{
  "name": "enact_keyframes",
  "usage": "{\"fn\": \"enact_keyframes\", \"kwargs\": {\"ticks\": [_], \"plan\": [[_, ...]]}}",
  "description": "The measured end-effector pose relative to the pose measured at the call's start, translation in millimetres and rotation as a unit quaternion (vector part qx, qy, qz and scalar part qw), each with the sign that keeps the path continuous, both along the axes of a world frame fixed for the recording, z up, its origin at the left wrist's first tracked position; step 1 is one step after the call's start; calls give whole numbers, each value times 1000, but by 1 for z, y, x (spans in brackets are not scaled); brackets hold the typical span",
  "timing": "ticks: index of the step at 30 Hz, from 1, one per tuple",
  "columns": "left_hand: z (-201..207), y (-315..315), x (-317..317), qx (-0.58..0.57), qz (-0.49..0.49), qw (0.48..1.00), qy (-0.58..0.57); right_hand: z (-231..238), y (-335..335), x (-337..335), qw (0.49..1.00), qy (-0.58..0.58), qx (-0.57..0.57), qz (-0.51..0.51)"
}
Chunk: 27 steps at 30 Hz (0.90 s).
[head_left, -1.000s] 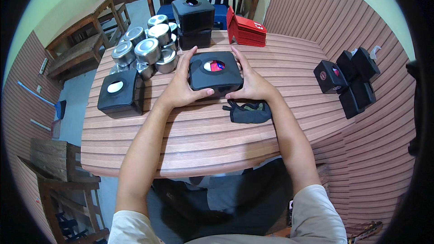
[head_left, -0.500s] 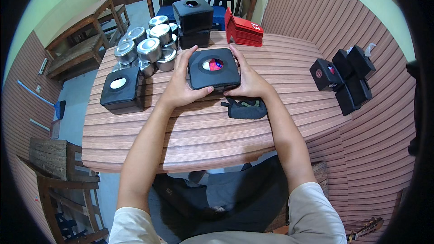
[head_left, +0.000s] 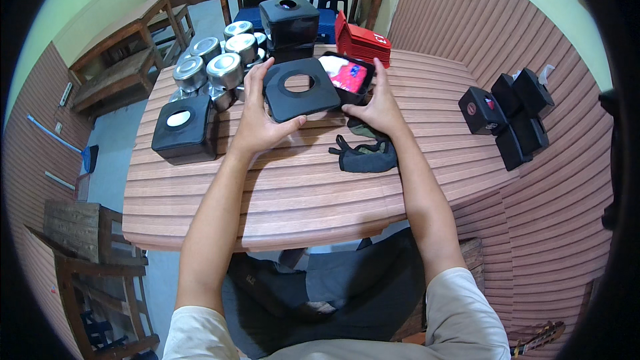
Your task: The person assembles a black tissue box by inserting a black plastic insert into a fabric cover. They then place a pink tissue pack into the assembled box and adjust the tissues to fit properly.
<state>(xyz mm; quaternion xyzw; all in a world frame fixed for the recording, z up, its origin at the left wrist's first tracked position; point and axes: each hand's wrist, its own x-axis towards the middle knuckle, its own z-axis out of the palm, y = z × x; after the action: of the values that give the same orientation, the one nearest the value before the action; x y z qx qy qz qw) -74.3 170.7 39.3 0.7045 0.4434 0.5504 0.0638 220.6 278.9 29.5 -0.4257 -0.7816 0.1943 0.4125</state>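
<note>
While lidless, box [head_left: 355, 97] of red-and-white contents [head_left: 343, 75] in right fingers' [head_left: 381, 73] grip, black lid [head_left: 301, 104] in left fingers' [head_left: 255, 81] grip.

black lid [head_left: 301, 104], red stack [head_left: 364, 48], striped table [head_left: 313, 193]

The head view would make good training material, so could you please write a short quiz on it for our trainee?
1. Which hand holds the lid?
2. True or false: the red stack stands farther right than the metal tins.
3. What colour is the open box beside the lid: A) white, B) black or C) green?

Key: 1. The left hand. 2. True. 3. B.
</note>
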Motion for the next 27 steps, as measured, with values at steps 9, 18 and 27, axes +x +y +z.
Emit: {"fn": "enact_keyframes", "kwargs": {"ticks": [9,18,27], "plan": [[-16,8,-2,-146,-143,956,-210,3,-1,14,974,-77,-2,-214],[-30,17,-12,-218,-288,859,-362,36,-18,46,939,-313,-141,-38],[-25,13,-10,-276,-384,700,-534,36,-29,10,972,-111,-137,153]]}}
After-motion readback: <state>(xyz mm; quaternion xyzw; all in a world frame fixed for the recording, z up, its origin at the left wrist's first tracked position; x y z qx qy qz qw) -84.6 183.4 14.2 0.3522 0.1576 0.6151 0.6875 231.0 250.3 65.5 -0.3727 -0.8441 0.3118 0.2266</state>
